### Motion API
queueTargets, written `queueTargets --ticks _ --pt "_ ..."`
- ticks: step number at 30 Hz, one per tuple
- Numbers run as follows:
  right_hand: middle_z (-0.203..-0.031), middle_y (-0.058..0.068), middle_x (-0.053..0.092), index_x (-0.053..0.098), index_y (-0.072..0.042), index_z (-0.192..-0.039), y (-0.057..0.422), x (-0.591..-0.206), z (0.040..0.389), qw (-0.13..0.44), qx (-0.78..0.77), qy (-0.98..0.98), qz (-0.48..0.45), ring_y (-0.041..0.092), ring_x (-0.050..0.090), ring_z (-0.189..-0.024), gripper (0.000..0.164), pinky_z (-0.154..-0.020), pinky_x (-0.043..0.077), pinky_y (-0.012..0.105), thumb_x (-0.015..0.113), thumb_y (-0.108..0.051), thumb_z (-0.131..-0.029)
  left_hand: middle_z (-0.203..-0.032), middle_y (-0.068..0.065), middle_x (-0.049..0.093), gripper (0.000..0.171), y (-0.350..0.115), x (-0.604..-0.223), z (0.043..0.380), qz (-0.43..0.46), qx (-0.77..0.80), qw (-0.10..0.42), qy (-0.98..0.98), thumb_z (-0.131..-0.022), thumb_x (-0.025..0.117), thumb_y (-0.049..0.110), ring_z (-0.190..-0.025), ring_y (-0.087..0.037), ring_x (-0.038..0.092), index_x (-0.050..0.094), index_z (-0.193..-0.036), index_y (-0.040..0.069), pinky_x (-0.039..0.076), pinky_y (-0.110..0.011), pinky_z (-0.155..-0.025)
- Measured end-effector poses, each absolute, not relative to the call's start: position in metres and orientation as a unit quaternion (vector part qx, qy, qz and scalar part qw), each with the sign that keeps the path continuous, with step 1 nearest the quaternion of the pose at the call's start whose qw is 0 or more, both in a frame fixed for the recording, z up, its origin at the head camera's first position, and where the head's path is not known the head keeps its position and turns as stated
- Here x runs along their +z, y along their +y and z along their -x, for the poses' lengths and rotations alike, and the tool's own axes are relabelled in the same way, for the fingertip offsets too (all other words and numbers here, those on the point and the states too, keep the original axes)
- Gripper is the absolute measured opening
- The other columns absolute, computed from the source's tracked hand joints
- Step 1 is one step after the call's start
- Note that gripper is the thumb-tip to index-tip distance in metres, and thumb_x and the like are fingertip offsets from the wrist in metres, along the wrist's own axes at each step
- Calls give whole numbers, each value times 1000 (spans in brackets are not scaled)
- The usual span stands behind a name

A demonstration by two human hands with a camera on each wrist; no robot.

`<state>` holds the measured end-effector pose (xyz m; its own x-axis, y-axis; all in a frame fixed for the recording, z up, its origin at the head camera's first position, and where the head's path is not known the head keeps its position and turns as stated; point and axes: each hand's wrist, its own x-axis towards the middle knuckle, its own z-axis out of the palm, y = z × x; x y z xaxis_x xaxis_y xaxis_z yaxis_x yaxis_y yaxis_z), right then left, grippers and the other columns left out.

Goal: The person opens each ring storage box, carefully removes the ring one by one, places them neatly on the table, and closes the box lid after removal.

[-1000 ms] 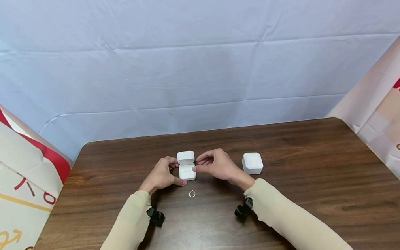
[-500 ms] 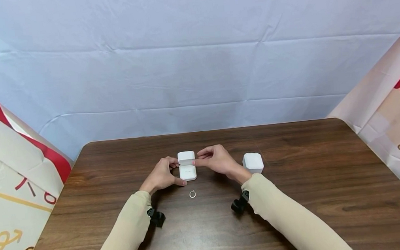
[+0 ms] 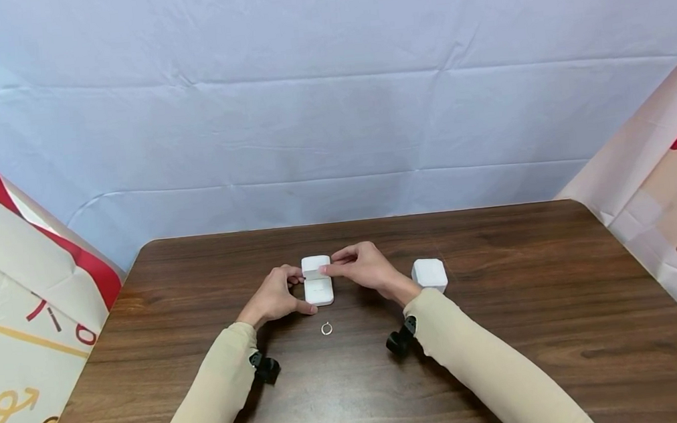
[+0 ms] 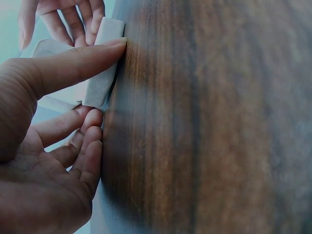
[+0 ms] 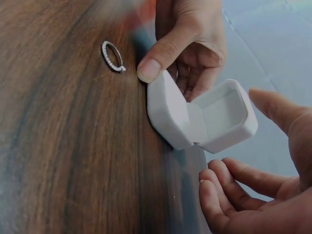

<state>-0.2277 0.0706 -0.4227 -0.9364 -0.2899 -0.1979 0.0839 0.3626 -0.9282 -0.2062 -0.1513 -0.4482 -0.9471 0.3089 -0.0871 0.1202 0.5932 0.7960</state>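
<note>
A white ring box (image 3: 319, 295) stands with its lid (image 5: 225, 114) raised on the wooden table, hinge at the back. From the left my left hand (image 3: 275, 293) grips its base, thumb along the front and fingertips against the side. My right hand (image 3: 366, 267) is at the box's right, its thumb tip at the edge of the lid and its other fingers loosely bent beside it, holding nothing. In front of the box a silver ring (image 5: 113, 56) set with small stones lies on the table.
A second white box (image 3: 429, 273), shut or upside down, sits to the right beside my right wrist. The brown table (image 3: 552, 300) ends at a pale hanging cloth (image 3: 331, 125) behind. Each wrist carries a small black camera (image 3: 265, 367).
My right thumb has moved up from the front of the box base to the lid's edge, and the right hand has shifted slightly back and left. My left hand keeps its hold.
</note>
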Motion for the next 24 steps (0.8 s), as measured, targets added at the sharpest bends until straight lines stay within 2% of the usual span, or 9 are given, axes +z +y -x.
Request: queueTargets --ticks 6,13,24 --pt "-109 7 72 71 -2 -121 71 -422 231 170 -559 809 60 19 65 -100 51 -86 53 35 85 -33 -83 -108 -12 61 59 -151 -448 206 -121 435 105 886 -64 97 7 -102 -28 57 68 -114 -3 47 -45 -95" --pt "-115 6 70 72 -4 -121 70 -423 234 185 -559 806 57 20 63 -104 51 -92 52 42 84 -37 -84 -110 -12 62 59 -150 -448 206 -118 435 106 886 -64 97 7 -101 -28 57 68 -114 -3 47 -45 -94" --pt "-119 8 69 72 -2 -121 68 -422 237 189 -561 804 58 20 63 -103 51 -90 51 40 82 -38 -86 -110 -12 61 60 -150 -448 206 -116 438 108 885 -64 97 7 -102 -28 57 68 -115 -3 47 -45 -95"
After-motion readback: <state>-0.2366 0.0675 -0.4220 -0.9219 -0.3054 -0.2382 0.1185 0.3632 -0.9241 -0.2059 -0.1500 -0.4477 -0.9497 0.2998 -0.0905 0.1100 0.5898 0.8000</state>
